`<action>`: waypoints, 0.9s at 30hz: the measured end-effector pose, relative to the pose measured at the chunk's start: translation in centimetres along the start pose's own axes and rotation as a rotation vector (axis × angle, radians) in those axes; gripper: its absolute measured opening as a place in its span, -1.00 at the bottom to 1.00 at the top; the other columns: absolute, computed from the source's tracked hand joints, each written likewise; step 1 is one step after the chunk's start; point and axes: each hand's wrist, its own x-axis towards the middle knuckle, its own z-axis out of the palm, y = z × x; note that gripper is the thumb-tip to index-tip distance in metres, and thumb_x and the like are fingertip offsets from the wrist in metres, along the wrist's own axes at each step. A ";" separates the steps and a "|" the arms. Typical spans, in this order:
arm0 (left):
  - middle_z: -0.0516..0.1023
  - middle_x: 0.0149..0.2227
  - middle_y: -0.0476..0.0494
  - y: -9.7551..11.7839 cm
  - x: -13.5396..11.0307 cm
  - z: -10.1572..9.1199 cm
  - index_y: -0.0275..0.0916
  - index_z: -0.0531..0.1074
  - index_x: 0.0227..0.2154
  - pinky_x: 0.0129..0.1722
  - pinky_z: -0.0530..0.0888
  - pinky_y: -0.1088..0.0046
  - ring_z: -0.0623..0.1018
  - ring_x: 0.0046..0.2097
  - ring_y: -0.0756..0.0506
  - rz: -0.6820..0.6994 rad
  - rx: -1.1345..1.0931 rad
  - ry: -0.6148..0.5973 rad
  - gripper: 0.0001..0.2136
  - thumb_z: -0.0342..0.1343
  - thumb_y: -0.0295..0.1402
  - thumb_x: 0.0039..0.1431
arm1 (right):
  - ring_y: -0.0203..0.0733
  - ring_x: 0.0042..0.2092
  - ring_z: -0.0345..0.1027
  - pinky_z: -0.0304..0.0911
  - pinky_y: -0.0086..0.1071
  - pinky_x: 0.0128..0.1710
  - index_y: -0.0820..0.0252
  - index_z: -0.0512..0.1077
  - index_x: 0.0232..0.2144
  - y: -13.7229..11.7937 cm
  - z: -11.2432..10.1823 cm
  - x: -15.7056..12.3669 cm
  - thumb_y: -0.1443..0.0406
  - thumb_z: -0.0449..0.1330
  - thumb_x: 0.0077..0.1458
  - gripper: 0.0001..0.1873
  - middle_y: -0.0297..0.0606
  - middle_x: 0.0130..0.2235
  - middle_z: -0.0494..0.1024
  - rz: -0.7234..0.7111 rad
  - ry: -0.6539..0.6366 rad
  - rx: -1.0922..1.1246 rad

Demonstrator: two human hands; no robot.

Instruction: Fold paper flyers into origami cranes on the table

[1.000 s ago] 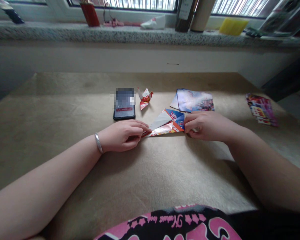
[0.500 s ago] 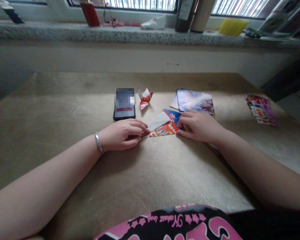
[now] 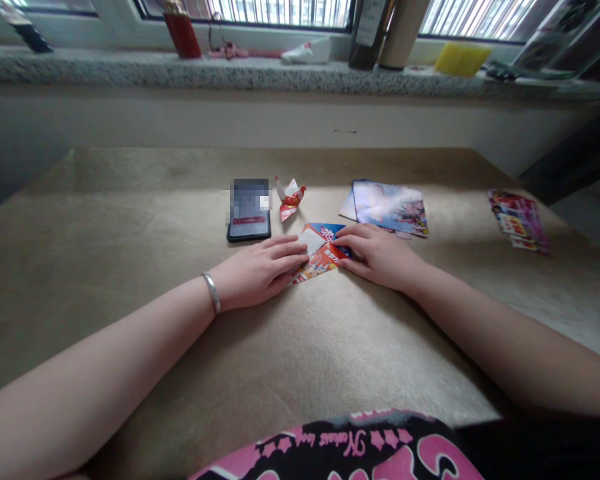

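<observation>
Your left hand, a silver bracelet at its wrist, lies flat on the tan desk, its fingers stretched out side by side and pressing down on the left edge of a folded sheet of printed paper. Just beyond that hand, a dark phone lies face up on the desk, its screen partly blurred. Right of the phone stands a small folded paper figure in red and white, apart from both hands. The folded sheet itself lies flat on the desk between your two hands, near the middle of the desk, showing a white flap, a blue patch and an orange patch. Your right hand rests on the sheet's right side, its fingers held close together and bent slightly, tips bearing down on the blue and orange print; nothing is lifted off the desk. Just behind that hand, a small stack of glossy picture sheets lies flat. Farther right, well apart from everything else, a pink printed leaflet lies near the desk's edge. Along the back, a stone windowsill carries a red cup and a yellow block.
</observation>
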 end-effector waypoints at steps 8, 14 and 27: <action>0.48 -0.03 -0.24 1.0 0.5 -1.1 -0.26 0.42 -0.01 0.14 0.29 0.06 0.44 -0.02 -0.19 -0.018 0.011 -0.023 -0.67 0.03 -0.29 0.18 | -0.06 0.12 0.27 0.22 -0.15 0.12 0.22 0.38 0.04 0.5 0.4 0.2 0.23 0.07 0.20 -0.62 -0.09 0.12 0.39 -0.053 -0.019 0.018; 0.45 -0.10 -0.24 1.0 0.3 -1.0 -0.17 0.38 0.04 0.02 0.38 0.20 0.42 -0.04 -0.17 0.000 0.018 -0.062 -0.63 0.02 -0.18 0.21 | -0.05 0.12 0.28 0.24 -0.12 0.10 0.23 0.40 0.03 0.6 0.8 0.3 0.24 0.10 0.19 -0.62 -0.08 0.13 0.38 -0.028 0.021 0.031; 0.23 0.20 -0.22 1.5 0.5 -0.3 -0.10 0.26 0.13 0.23 0.10 0.03 0.22 0.21 -0.30 -0.180 0.054 -0.153 -0.40 0.05 0.10 0.10 | -0.09 0.08 0.30 0.25 -0.18 0.09 0.21 0.44 -0.02 -0.1 0.7 1.1 0.23 0.06 0.21 -0.66 -0.12 0.07 0.44 0.007 0.033 0.047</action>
